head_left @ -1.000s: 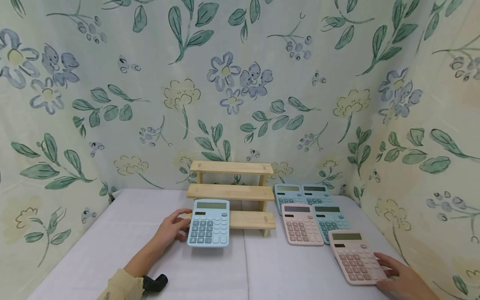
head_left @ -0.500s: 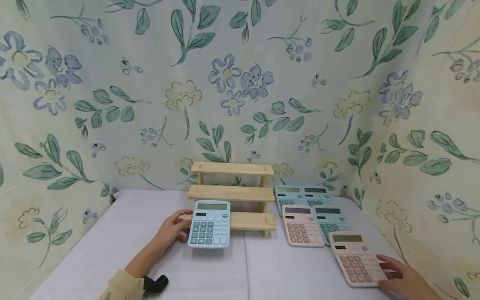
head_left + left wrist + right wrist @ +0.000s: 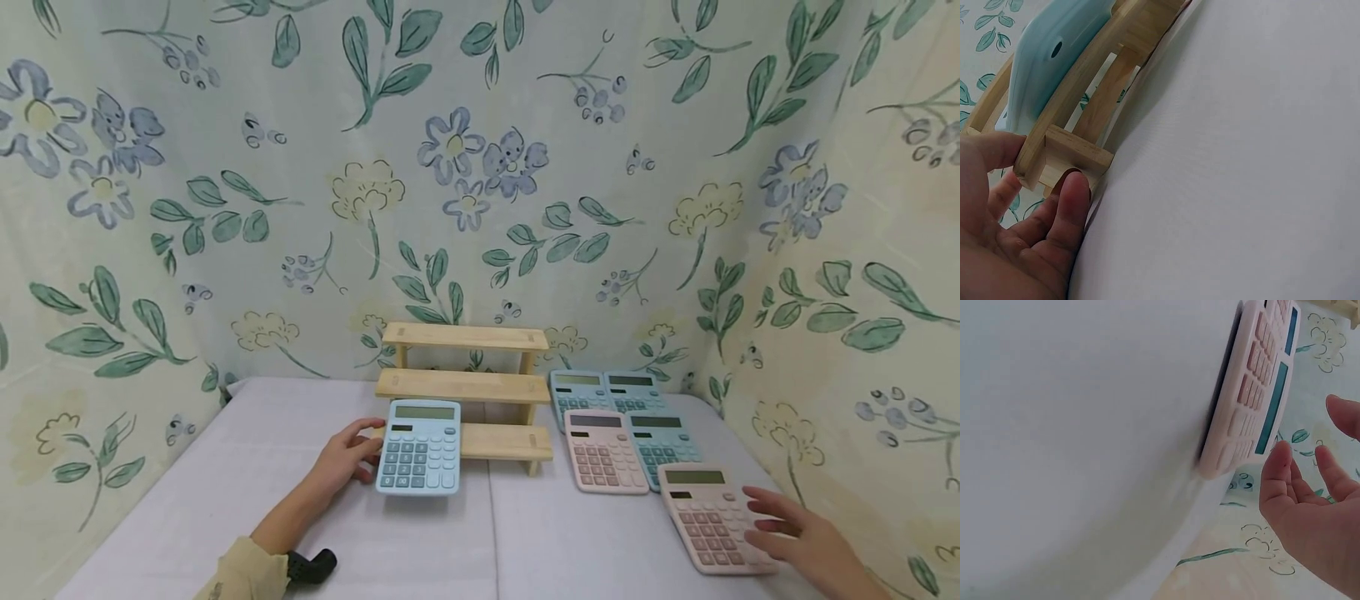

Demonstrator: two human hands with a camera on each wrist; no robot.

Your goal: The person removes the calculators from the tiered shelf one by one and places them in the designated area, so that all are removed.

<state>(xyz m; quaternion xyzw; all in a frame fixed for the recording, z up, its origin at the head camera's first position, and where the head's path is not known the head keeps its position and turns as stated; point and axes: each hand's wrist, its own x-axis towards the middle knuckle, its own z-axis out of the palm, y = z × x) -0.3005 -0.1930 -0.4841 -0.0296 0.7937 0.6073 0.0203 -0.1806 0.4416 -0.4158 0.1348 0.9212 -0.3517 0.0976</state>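
Observation:
A light blue calculator leans face-out on the lowest step of a three-step wooden shelf. My left hand is at that step's left end. In the left wrist view its fingers curl round the corner of the wood, beside the calculator's edge. On the right, a pink calculator lies face up on the table, overlapping a blue one behind it. My right hand hovers at its right side, fingers spread and relaxed. The right wrist view shows a gap between those fingers and the pink calculator.
Another pink calculator and several blue calculators lie grouped right of the shelf. A white cloth covers the table. Floral curtains close in the back and sides. A black band is on my left wrist.
My right hand has let go of the near pink calculator's right edge and risen slightly, its fingers opening. The left hand, shelf and blue calculator have stayed in place.

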